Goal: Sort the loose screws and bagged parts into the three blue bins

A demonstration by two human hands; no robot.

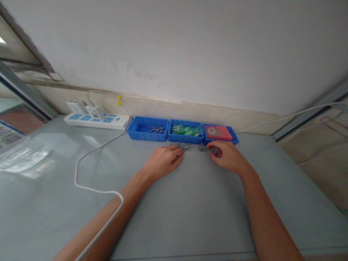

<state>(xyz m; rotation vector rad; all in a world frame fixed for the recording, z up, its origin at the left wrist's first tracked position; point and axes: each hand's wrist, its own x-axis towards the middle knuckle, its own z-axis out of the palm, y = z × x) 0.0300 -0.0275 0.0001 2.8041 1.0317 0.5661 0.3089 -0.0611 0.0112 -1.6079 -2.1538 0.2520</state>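
Small metal pins on table between both hands, left hand pinching one, right hand curled, grip unclear

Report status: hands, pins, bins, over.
Left hand and right hand on metal pins, grip unclear. Three blue bins behind. White cable across left forearm.

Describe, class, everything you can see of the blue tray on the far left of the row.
The left blue tray is a shallow, open, rectangular bin that looks like plastic. It sits flat on the grey table, near the wall, its right side against the middle blue tray. A few small metal pins lie inside at the right; the rest is bare. Neither hand touches it.
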